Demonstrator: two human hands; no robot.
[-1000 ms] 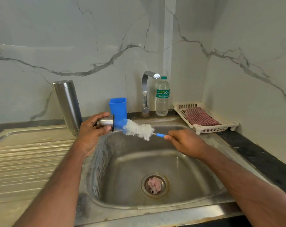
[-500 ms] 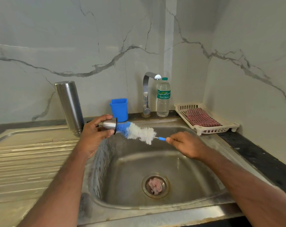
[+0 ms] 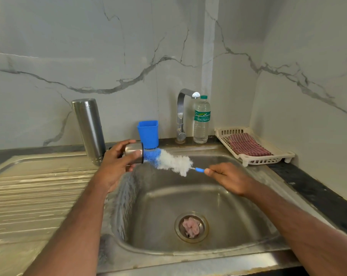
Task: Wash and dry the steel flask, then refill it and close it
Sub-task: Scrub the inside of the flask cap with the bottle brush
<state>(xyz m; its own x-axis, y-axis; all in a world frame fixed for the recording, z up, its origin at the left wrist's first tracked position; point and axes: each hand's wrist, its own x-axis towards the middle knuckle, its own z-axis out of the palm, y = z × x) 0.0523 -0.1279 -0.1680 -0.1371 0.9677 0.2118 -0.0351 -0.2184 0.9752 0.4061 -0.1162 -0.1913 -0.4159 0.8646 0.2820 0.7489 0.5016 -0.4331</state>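
Note:
A tall steel flask body (image 3: 89, 129) stands upside down on the drainboard at the back left. My left hand (image 3: 114, 163) holds the small steel flask cap (image 3: 134, 152) sideways over the sink's left rim, its open end facing right. My right hand (image 3: 227, 178) grips the blue handle of a bottle brush (image 3: 169, 162). The brush's blue bristle tip sits in the cap's mouth and its white bristles trail to the right.
The steel sink (image 3: 224, 198) has a pink scrap in its drain (image 3: 191, 227). Behind it stand a blue cup (image 3: 148, 133), the tap (image 3: 181, 114) and a plastic water bottle (image 3: 201, 119). A white tray (image 3: 268, 159) with a checked cloth (image 3: 247, 144) sits at the right.
The cap and brush have stayed together over the sink's left rim while the brush shifted slightly along the cap's mouth. Both hands sit a little lower in the frame.

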